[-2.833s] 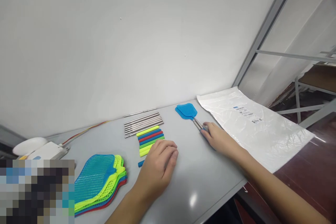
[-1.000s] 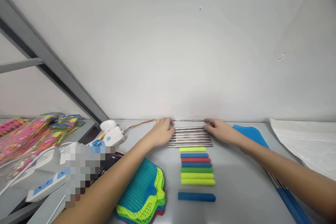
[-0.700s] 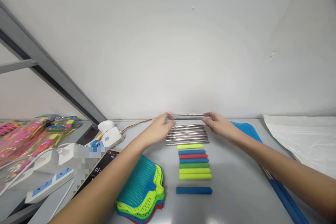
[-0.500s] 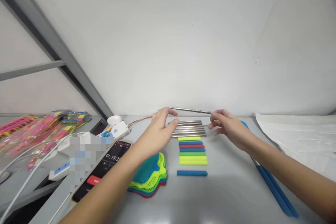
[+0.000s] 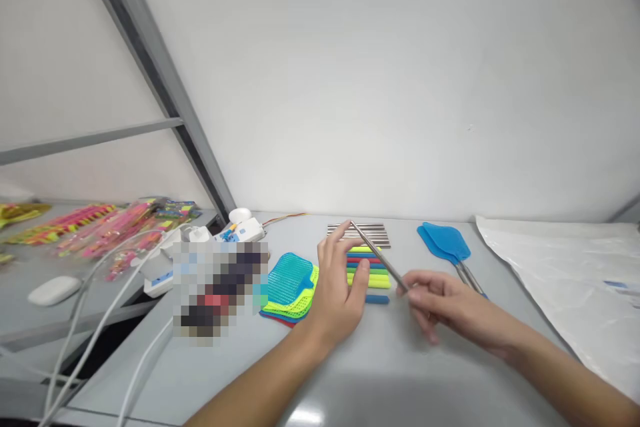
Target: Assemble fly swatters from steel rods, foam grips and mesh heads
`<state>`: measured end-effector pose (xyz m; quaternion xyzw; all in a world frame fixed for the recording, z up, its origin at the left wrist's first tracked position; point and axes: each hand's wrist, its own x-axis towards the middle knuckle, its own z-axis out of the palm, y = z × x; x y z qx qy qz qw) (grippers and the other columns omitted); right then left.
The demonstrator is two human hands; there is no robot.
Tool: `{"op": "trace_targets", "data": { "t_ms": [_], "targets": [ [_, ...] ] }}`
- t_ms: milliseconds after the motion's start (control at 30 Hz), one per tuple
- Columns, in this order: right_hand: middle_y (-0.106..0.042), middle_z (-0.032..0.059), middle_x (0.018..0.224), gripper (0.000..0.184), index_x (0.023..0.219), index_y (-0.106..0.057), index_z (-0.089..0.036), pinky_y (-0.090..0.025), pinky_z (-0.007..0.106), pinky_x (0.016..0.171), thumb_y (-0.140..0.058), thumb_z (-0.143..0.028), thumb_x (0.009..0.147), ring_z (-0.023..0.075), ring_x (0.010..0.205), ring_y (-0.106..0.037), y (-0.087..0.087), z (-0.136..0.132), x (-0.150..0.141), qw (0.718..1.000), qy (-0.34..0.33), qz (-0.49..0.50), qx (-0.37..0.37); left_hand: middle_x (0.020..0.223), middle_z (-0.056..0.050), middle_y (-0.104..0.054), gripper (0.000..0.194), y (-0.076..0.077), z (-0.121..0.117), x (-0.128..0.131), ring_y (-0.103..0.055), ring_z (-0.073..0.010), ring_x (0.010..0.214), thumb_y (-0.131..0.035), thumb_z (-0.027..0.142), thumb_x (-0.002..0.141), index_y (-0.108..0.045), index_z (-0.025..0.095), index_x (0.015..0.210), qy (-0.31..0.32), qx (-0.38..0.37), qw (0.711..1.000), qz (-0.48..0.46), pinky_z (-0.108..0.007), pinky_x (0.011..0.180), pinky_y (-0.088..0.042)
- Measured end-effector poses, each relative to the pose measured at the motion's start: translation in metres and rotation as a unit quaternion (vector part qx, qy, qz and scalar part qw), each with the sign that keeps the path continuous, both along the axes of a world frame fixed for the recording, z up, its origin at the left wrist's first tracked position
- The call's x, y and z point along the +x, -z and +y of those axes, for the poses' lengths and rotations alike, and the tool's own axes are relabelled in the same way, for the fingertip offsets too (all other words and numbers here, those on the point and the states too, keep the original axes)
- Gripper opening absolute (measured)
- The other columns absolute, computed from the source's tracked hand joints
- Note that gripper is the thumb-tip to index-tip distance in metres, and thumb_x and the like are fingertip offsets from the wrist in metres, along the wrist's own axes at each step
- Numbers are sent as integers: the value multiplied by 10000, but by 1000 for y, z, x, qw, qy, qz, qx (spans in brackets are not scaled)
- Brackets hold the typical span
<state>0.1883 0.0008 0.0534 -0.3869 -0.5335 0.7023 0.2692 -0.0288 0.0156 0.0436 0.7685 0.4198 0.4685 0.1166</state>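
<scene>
A thin metal rod [image 5: 377,253] slants up and away from my right hand [image 5: 445,300], whose thumb and fingers pinch its near end. My left hand [image 5: 340,280] has its fingers stretched and spread, with the index fingertip at the rod's far end; whether it touches is unclear. Behind the left hand lie a row of metal rods [image 5: 381,235] and a row of coloured plastic handle tubes [image 5: 381,280], both partly hidden. Left of that hand is a stack of mesh fly swatter heads [image 5: 287,277], teal on top.
Two blue fly swatters [image 5: 445,240] lie at the right, beside a white plastic sheet [image 5: 540,260]. On the left are a pixelated phone [image 5: 215,300], a white power strip [image 5: 250,230], loose cables and a white mouse [image 5: 54,290]. Bagged colourful goods [image 5: 115,227] lie beyond.
My right hand has drawn the rod nearer and lower, tilting it from nearly level to slanted. My left hand has moved right, over the handle tubes. The view has shifted, showing the blue swatters' heads.
</scene>
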Motion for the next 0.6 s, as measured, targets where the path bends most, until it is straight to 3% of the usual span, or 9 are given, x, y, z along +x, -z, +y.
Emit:
{"op": "trace_targets", "data": {
  "t_ms": [100, 167, 267, 333, 433, 600],
  "targets": [
    [-695, 43, 742, 243, 923, -581, -179, -433, 261, 598, -570, -420, 894, 140, 633, -614, 0, -7, -11, 993, -114, -26, 7, 1542, -104, -262, 323, 5, -4, -1, -244, -294, 1389, -472, 250, 916, -433, 247, 1237, 74, 22, 994, 79, -526, 1073, -290],
    [-697, 61, 806, 254, 895, -599, -178, -444, 270, 621, -562, -429, 895, 158, 714, -621, 5, -10, -19, 992, -126, -14, 20, 1552, -98, -250, 403, 7, -5, -3, -212, -315, 1401, -502, 255, 889, -402, 260, 1279, 102, 36, 988, 107, -539, 1060, -299],
    [-665, 55, 837, 244, 906, -623, -187, -466, 284, 668, -539, -416, 914, 171, 787, -603, 17, -11, -24, 996, -36, -7, 80, 1473, -128, -368, 471, 11, -4, -5, -314, -307, 1337, -507, 239, 870, -349, 239, 1313, 110, 70, 987, 92, -513, 1030, -333],
    [-664, 49, 881, 221, 934, -621, -207, -478, 293, 701, -527, -407, 924, 169, 793, -600, 26, -10, -21, 992, 57, -18, 113, 1309, -127, -505, 358, 13, -3, -6, -436, -281, 1197, -499, 218, 871, -431, 211, 1222, 101, 74, 987, 105, -463, 965, -382],
    [-671, 46, 927, 214, 955, -612, -230, -495, 301, 715, -522, -421, 922, 175, 796, -609, 36, -7, -15, 974, 178, -39, 138, 1089, -91, -576, 120, 14, -2, -4, -484, -254, 993, -464, 179, 891, -559, 196, 962, 63, 29, 974, 217, -416, 825, -407],
    [-656, 53, 1022, 226, 967, -624, -249, -505, 300, 722, -548, -449, 897, 209, 888, -609, 44, -8, -14, 941, 272, -95, 177, 1026, -84, -565, 159, 10, 3, -7, -455, -252, 892, -465, 270, 921, -579, 192, 841, 20, -4, 939, 343, -432, 728, -372]
  ]
}}
